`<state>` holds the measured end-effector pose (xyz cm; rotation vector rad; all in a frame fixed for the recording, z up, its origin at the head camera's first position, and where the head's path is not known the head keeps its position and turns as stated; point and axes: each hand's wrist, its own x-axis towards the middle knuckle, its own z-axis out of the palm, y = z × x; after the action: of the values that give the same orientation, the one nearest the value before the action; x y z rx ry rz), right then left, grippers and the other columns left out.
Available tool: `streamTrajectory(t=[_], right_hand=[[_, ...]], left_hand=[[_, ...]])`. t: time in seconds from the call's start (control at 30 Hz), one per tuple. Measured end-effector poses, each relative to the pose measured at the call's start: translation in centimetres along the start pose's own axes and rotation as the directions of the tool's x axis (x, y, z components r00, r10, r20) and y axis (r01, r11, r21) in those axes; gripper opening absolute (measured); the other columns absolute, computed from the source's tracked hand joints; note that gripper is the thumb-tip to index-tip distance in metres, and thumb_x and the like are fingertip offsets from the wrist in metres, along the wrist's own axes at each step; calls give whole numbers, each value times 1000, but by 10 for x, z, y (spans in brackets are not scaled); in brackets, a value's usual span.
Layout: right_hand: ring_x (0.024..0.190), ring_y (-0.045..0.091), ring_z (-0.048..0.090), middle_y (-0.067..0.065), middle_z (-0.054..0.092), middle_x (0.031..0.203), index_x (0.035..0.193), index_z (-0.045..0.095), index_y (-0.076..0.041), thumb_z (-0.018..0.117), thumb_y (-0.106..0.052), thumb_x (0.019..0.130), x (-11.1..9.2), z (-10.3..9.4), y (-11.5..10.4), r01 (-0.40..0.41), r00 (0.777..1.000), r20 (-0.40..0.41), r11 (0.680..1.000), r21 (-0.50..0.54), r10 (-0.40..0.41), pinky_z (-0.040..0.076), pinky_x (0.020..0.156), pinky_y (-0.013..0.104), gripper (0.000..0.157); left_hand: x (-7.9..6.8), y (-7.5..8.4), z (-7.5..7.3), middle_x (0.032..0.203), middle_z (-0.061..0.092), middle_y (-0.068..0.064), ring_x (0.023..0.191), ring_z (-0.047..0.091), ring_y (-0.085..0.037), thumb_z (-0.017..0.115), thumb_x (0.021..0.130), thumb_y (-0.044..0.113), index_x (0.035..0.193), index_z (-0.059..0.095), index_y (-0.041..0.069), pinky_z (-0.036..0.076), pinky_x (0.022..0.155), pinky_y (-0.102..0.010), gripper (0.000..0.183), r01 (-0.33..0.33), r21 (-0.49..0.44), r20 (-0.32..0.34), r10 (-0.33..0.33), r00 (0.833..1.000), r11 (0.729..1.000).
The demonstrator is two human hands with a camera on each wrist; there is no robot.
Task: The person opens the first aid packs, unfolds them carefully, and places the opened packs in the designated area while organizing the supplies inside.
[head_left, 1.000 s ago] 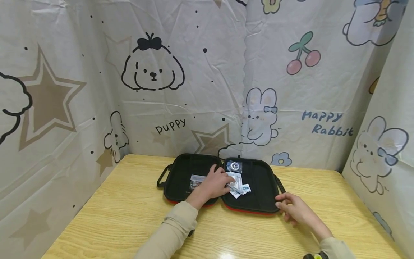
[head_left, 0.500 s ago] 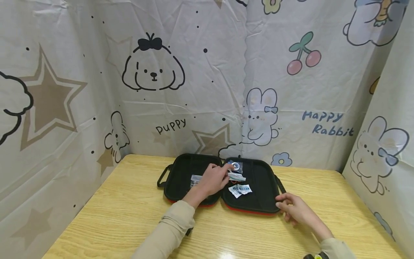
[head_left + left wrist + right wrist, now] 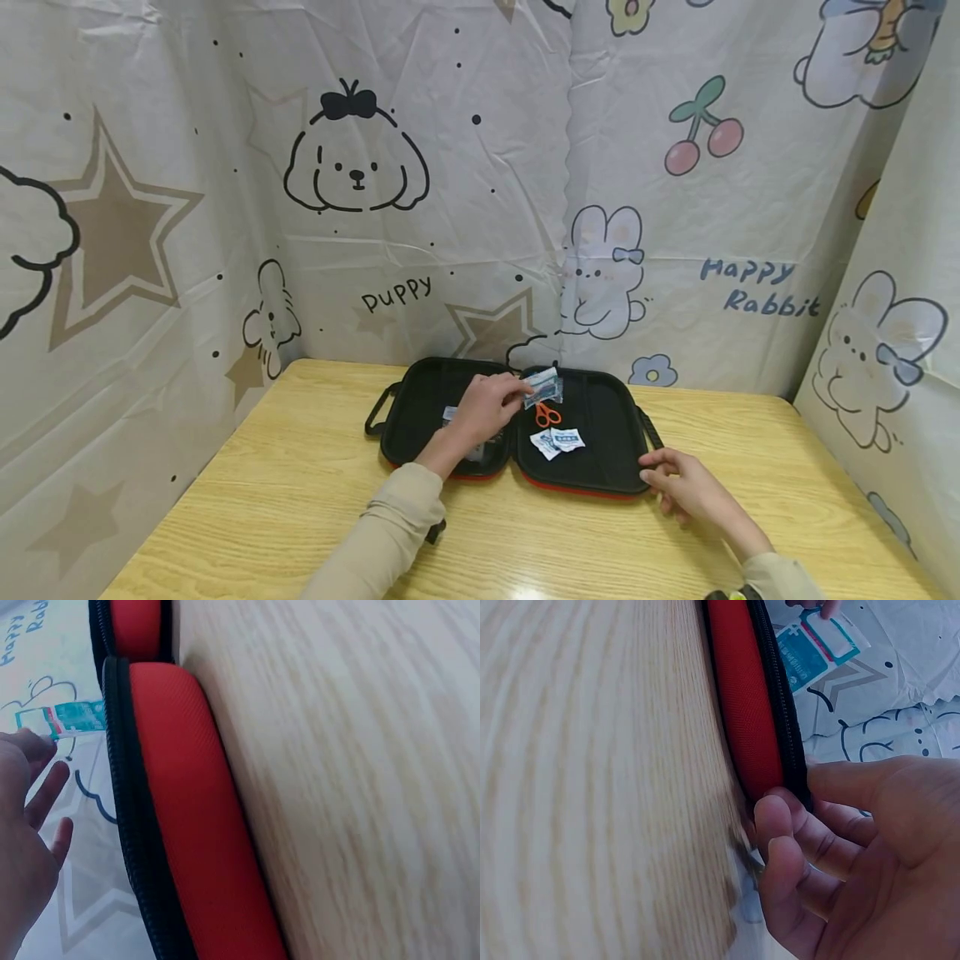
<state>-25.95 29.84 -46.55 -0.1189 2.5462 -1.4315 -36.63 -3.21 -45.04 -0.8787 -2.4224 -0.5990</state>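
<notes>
A zippered case, red outside and black inside, lies open flat on the table; its right half [image 3: 611, 433] is nearer my right hand. My left hand [image 3: 480, 410] pinches a white and teal packet [image 3: 542, 383] by its edge, over the back left of that half. In the left wrist view the packet [image 3: 81, 718] sticks up above the case's rim. Just in front of it lie orange-handled scissors [image 3: 548, 415] and two small white-and-blue sachets [image 3: 567, 439]. My right hand [image 3: 870, 847] holds the case's front right corner between thumb and fingers.
A clear bag [image 3: 476, 452] lies in the left half [image 3: 412, 417] of the case, partly behind my left forearm. Carry handles stick out at both sides, the left handle [image 3: 378, 410] included. A printed cloth [image 3: 480, 208] hangs behind the wooden table [image 3: 315, 467].
My left hand has lifted the packet off the scissors and sachets and moved it toward the back of the case's right half, uncovering the scissors. My right hand stays at the corner.
</notes>
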Motion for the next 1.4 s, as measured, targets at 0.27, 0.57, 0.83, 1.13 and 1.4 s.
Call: streamTrajectory(t=[0.27, 0.57, 0.83, 1.13, 1.4], right_hand=[[54, 16, 53, 10, 59, 85, 129, 51, 6, 60, -18, 99, 1, -1, 0, 12, 1000, -1, 1000, 2, -12, 43, 42, 28, 39], [54, 14, 53, 10, 59, 86, 129, 51, 6, 60, -18, 99, 0, 0, 2, 15, 1000, 9, 1000, 2, -15, 44, 42, 28, 40], [54, 15, 54, 10, 59, 84, 128, 51, 7, 61, -19, 99, 1, 0, 2, 31, 999, 7, 999, -10, -31, 43, 41, 27, 40], [55, 14, 55, 9, 59, 86, 129, 51, 6, 61, -20, 99, 2, -1, 3, 26, 999, 23, 999, -20, -25, 44, 42, 27, 42], [56, 16, 55, 9, 59, 86, 128, 52, 5, 61, -18, 99, 0, 2, -2, 0, 1000, -3, 1000, -28, 0, 43, 43, 27, 39]], left_hand=[[-2, -10, -9, 92, 71, 2, 80, 65, -12, 77, 87, 13, 104, 77, 16, 50, 84, -36, 18, 80, -110, -64, -88, 994, 991], [-14, -34, -26, 90, 72, -1, 81, 66, -18, 75, 87, 10, 102, 77, 12, 53, 80, -38, 15, 155, -241, -185, -202, 962, 958], [-25, -64, -51, 91, 72, -7, 77, 63, -15, 75, 87, 9, 104, 76, 7, 50, 69, -25, 17, 242, -375, -245, -347, 905, 895], [-48, -95, -72, 90, 73, -13, 73, 60, -19, 74, 89, 7, 104, 75, 3, 45, 64, -20, 16, 326, -400, -287, -454, 843, 857], [-60, -110, -87, 91, 74, -14, 71, 61, -22, 74, 89, 9, 106, 75, 2, 44, 62, -19, 18, 358, -380, -308, -482, 820, 853]])
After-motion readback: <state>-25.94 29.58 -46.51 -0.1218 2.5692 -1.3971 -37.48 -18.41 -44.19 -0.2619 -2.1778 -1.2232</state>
